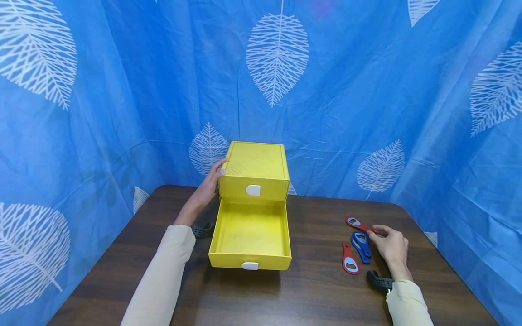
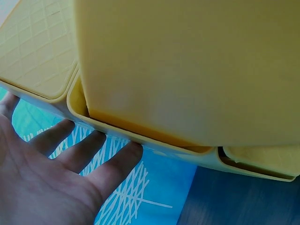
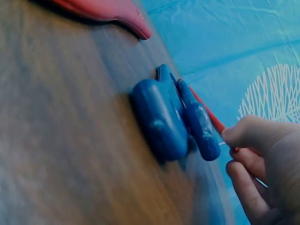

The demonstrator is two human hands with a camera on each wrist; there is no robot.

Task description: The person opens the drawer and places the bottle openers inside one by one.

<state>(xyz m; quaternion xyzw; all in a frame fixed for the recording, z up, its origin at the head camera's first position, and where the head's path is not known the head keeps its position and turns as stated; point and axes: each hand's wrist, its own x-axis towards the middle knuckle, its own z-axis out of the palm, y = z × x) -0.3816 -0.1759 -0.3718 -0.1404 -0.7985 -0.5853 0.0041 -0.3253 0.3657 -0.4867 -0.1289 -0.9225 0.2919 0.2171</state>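
My left hand (image 1: 206,188) rests with outstretched fingers against the left side of a yellow two-drawer box (image 1: 257,159). In the left wrist view, those fingertips (image 2: 129,152) touch the box's side wall. The lower drawer (image 1: 250,228) is pulled out, and its inside is bare. The upper drawer (image 1: 234,188) is closed. Off to the right, my right hand (image 1: 390,244) pinches the handle of a red bottle opener (image 1: 355,222) between thumb and fingers. Two blue bottle openers (image 1: 360,246) overlap beside it. Another red bottle opener (image 1: 350,261) lies nearer the front.
The dark wooden table (image 1: 314,290) carries everything. A blue curtain (image 1: 338,113) with white leaf prints hangs behind the table and along both sides. White tabs (image 1: 250,266) stick out on the drawer fronts. A dark strap sits on each wrist.
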